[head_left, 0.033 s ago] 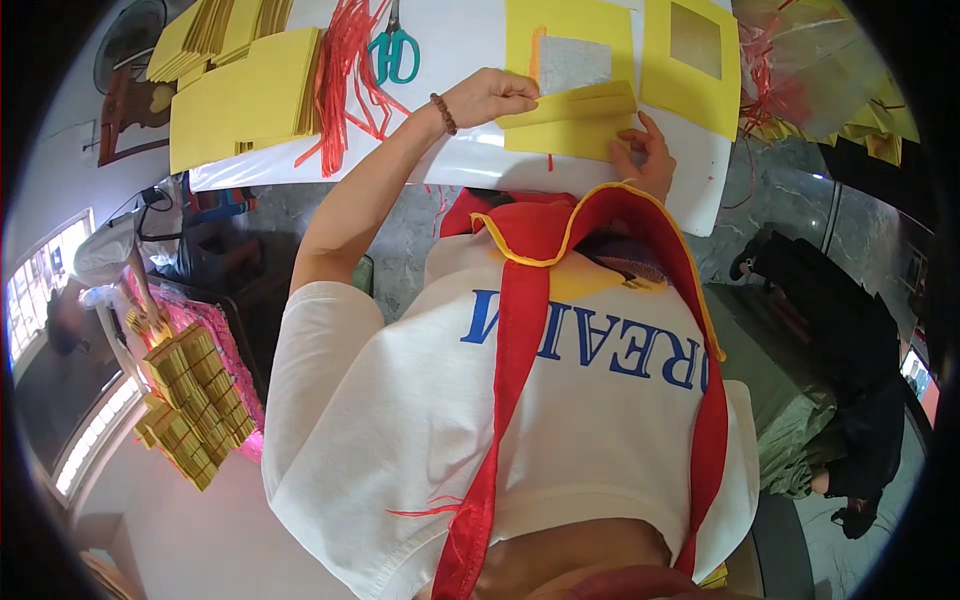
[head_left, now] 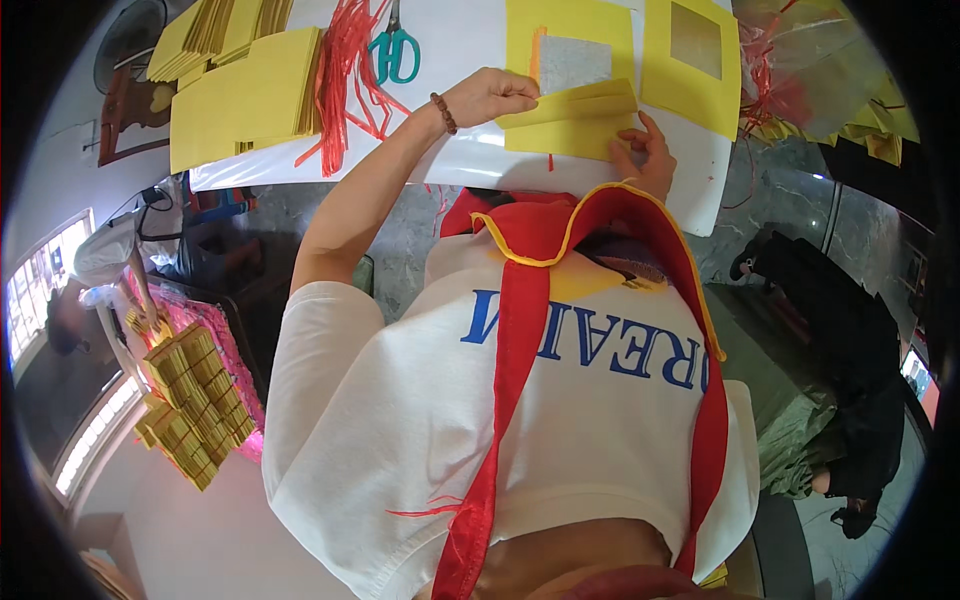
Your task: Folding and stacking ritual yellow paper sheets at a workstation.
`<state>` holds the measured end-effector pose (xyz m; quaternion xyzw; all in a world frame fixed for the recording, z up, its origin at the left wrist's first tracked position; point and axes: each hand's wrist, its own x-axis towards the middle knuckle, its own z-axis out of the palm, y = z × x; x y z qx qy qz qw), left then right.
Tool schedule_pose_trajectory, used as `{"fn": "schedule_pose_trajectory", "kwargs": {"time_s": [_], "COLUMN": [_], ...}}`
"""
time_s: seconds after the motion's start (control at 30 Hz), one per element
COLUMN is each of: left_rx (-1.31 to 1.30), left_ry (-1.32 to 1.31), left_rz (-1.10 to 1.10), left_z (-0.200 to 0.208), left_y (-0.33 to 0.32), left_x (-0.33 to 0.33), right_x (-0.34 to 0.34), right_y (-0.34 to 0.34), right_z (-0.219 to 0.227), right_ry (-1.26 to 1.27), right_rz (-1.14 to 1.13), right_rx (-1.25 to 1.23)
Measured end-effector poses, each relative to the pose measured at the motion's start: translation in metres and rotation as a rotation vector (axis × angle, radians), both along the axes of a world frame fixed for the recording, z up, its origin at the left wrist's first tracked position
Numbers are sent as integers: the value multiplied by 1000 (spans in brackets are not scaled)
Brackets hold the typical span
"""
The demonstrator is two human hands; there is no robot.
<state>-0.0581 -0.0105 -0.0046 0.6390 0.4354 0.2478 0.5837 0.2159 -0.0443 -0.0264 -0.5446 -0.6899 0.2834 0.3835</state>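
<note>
Far left of the sheet, yellow bundles (head_left: pixel 195 400) sit on a pink cover (head_left: pixel 250 420). Nearer to the sheet on that side, stacks (head_left: pixel 240 100) of yellow paper lie on the white counter (head_left: pixel 700 200), then red strings (head_left: pixel 340 80) and teal scissors (head_left: pixel 396 58). The left hand (head_left: pixel 490 95) is at the sheet's left edge, thumb and fingers together, pinching one end of the flap (head_left: pixel 580 100). The sheet (head_left: pixel 555 138) lies flat on the counter between the hands, a grey patch (head_left: pixel 575 65) showing above its flap. Hardly anything has changed in the last instant: flap and hands keep their places, so the folding seems to be at the same point. At the sheet's right edge, the right hand (head_left: pixel 648 155) has thumb and fingers apart. Right of the sheet lie a second sheet (head_left: pixel 732 60) and a clear bag (head_left: pixel 820 65).
</note>
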Motion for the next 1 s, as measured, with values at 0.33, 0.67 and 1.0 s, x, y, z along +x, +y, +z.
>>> {"fn": "schedule_pose_trajectory", "kwargs": {"time_s": [0.33, 0.67, 1.0], "left_rx": [-54, -66, -59], "left_ry": [24, 7, 9], "left_rz": [6, 23, -42], "left_z": [4, -1, 14], "left_y": [0, 3, 3], "left_x": [-1, -2, 0], "right_x": [-3, 1, 0], "right_y": [-2, -2, -2], "right_z": [-1, -6, -8], "right_ry": [8, -16, -13], "right_rz": [-30, -47, -54], "right_rx": [-60, -74, -39]}}
